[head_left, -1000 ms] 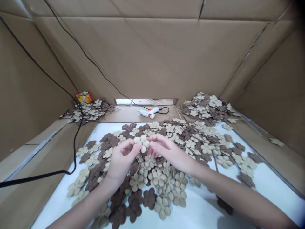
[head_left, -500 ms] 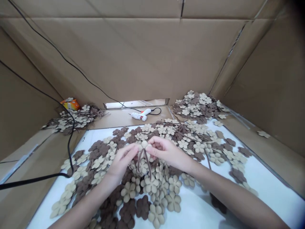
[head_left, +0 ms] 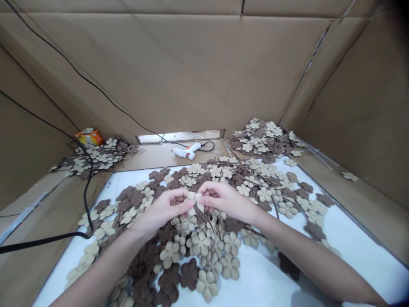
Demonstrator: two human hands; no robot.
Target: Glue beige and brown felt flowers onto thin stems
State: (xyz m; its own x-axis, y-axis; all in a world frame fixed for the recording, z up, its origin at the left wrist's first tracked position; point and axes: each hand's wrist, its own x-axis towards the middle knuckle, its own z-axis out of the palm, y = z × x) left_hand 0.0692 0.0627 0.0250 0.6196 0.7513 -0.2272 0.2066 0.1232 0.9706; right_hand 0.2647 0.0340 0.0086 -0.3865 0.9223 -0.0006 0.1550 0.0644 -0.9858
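Between my two hands is a beige fabric flower (head_left: 193,197), with a brown stitched ribbon (head_left: 201,214) hanging down from it. My left hand (head_left: 174,202) pinches the flower's left side between thumb and fingers. On the other side my right hand (head_left: 217,198) grips it the same way, thumb in front. Parts of the petals are hidden behind the fingertips. Beneath both hands, beige flowers (head_left: 200,243) and dark brown flowers (head_left: 189,273) lie loosely heaped over the white table surface (head_left: 255,277).
A white glue gun (head_left: 188,152) lies at the back, its black cable (head_left: 110,99) running up the cardboard wall (head_left: 179,68). More flowers are piled at back right (head_left: 262,136) and back left (head_left: 102,157), near an orange packet (head_left: 88,137). A thick black cord (head_left: 44,241) crosses the left side.
The ribbon's two tails, hanging apart before, now lie together and slant to the right. My left hand's fingers have shifted on the flower. The whole view has moved slightly.
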